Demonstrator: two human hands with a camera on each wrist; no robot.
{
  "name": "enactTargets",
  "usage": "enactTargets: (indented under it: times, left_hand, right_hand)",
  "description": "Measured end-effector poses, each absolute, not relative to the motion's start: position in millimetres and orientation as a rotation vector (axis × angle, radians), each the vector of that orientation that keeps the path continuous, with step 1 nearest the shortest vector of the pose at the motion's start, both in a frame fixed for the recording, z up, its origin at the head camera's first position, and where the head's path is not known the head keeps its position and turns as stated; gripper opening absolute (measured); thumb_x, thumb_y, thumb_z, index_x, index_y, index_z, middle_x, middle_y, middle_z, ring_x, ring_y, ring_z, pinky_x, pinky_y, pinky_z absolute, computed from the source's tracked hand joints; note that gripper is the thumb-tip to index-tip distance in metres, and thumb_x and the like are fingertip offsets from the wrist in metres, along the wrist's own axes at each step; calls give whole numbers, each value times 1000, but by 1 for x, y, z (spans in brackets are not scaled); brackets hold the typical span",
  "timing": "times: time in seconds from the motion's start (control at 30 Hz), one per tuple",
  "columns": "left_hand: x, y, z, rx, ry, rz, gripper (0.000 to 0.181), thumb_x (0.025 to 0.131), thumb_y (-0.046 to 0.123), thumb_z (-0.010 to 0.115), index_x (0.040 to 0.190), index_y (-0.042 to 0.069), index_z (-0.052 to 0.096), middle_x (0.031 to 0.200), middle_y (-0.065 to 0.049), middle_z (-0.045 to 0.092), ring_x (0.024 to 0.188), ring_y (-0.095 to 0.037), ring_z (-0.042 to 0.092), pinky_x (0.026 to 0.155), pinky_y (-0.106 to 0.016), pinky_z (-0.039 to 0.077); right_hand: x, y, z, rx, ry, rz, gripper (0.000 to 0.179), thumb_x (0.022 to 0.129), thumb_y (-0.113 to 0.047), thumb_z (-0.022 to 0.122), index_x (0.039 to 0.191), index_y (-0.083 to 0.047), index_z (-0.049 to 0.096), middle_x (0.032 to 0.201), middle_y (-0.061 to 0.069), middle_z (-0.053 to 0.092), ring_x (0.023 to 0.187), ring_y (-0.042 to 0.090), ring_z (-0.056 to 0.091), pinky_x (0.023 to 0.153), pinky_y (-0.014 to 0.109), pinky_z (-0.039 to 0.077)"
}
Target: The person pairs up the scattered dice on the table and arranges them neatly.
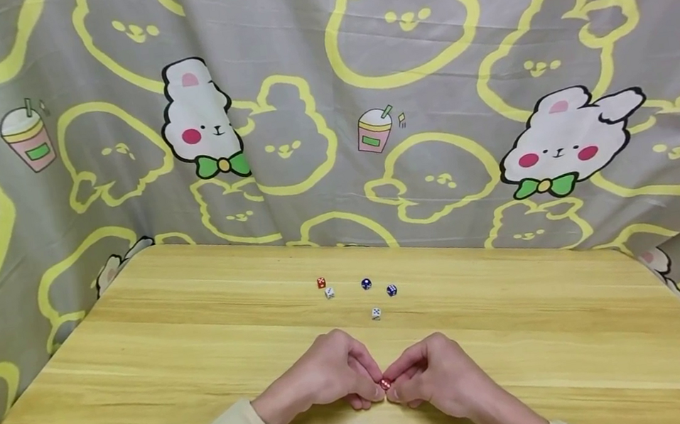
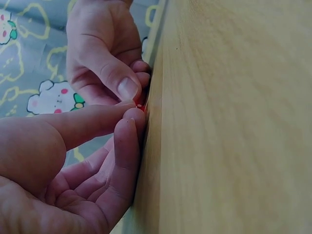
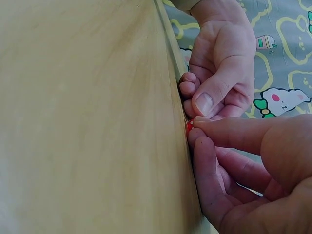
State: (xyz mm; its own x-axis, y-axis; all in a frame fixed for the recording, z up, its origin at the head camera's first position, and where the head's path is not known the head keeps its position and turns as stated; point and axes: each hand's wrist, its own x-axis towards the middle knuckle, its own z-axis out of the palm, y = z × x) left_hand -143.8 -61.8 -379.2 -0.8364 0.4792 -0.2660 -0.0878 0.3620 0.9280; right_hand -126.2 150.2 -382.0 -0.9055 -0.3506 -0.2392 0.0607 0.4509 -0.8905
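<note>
A small red die (image 1: pixel 385 383) with pale pips is held at the table surface between both hands. My left hand (image 1: pixel 331 371) pinches it from the left with thumb and forefinger, while my right hand (image 1: pixel 442 376) pinches it from the right the same way. Fingertips of the two hands nearly meet around it. In the left wrist view only a sliver of the red die (image 2: pixel 140 105) shows between the fingertips. The right wrist view likewise shows a bit of the red die (image 3: pixel 190 125), the rest hidden by fingers.
Beyond the hands, several dice lie scattered on the wooden table (image 1: pixel 171 349): a red die (image 1: pixel 321 282) near a white die (image 1: pixel 329 293), two blue dice (image 1: pixel 366 284), and another white die (image 1: pixel 376 314) closest to the hands. A patterned grey curtain (image 1: pixel 292 46) hangs behind the table.
</note>
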Motion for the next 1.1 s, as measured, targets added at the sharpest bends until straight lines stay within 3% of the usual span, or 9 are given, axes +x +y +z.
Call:
enactTargets:
  times: [1.1]
  left_hand:
    - [-145,-63,-379,337,2131,1485,14,79,-4,86,82,4,75,68,-8,76,54,-11,67,53,-23,58]
  right_hand:
    - [-127,151,-382,-248,2271,-1484,18,81,-4,88,98,-2,82,81,7,79,69,12,71,65,29,63]
